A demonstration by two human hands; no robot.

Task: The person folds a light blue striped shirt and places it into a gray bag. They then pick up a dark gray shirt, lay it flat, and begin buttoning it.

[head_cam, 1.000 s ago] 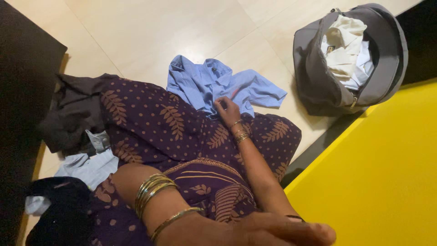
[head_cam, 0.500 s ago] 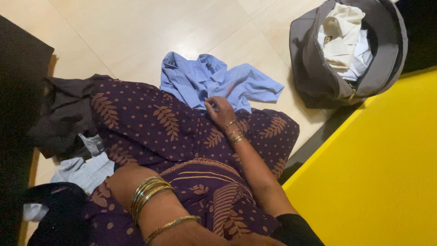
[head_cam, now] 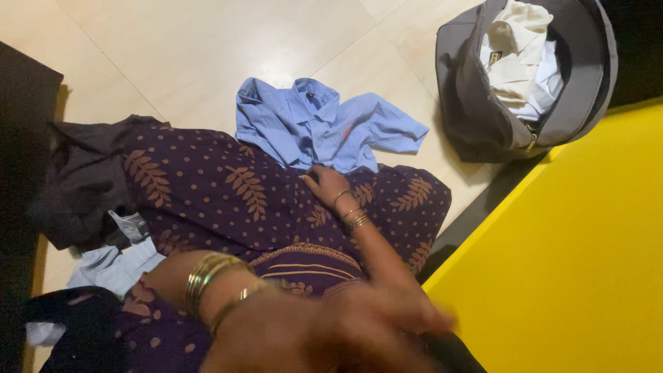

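Head view looks down on a person seated on a pale floor (head_cam: 207,48), legs covered by a purple patterned cloth (head_cam: 228,193). Right hand (head_cam: 324,186) reaches out toward 12 o'clock and rests at the near edge of a crumpled blue shirt (head_cam: 311,124); its fingers are curled onto the shirt's hem, though whether they pinch the fabric or only touch it I cannot tell. Bangles circle that wrist. Left hand (head_cam: 324,331) sits low in the frame at 6 o'clock, blurred, fingers spread and loose, holding nothing that shows. Gold bangles (head_cam: 207,276) ring the left forearm.

Spread on the floor just beyond the knee, the shirt lies collar up. At 2 o'clock from it, well apart, lies a grey bag (head_cam: 483,103), unzipped, with white clothes (head_cam: 518,62) stuffed inside. At 9 o'clock a dark garment (head_cam: 83,179) lies heaped beside the leg, with a pale blue cloth (head_cam: 110,266) below it and a black cloth (head_cam: 76,324) at 7 o'clock. A yellow surface (head_cam: 573,262) fills 4 o'clock.
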